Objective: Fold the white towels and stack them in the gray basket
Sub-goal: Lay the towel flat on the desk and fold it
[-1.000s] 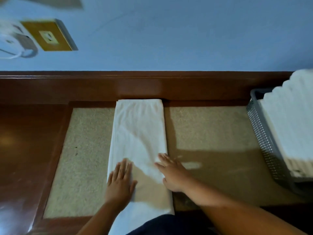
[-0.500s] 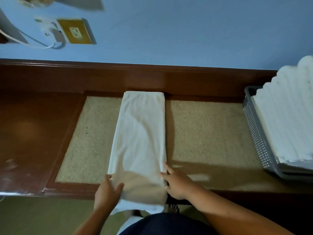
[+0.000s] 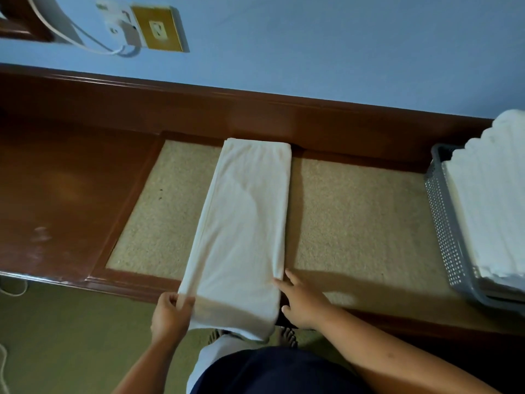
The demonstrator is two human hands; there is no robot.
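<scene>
- White towel (image 3: 247, 223) lies on the desk (image 3: 71, 180) as a long narrow strip, so the lengthwise folds look done. Far end sits at the back rim and the near end hangs over the front edge.
- It lies across the beige inlay (image 3: 355, 209), well apart from the gray basket (image 3: 443, 223) at the desk's right end.
- Left grip (image 3: 170, 311) pinches the towel's near-left edge, thumb on top and fingers curled under.
- Right grip (image 3: 304, 304) is spread. Its fingers are straight w/ tips touching the towel's near-right edge, and it holds nothing as far as I can see.
- Step in hand, prob.: getting hold of the near end to fold the strip crosswise toward the far end.
- Done so far: the basket already holds a stack of folded towels (image 3: 494, 194) that rises well above the rim.
- Left for this towel: cross fold(s), then carry it right and set it on the stack. The stack is tall, so placing needs care.
- No other unfolded towels in view, so can't tell how many remain.
- Writing/brands: none legible. No tag shows on the towel and no mark on the basket.
- Wall socket (image 3: 162, 29) has a gold plate, w/ a white plug (image 3: 122, 29) and cable beside it. Any print there is too small or blurred to read.
</scene>
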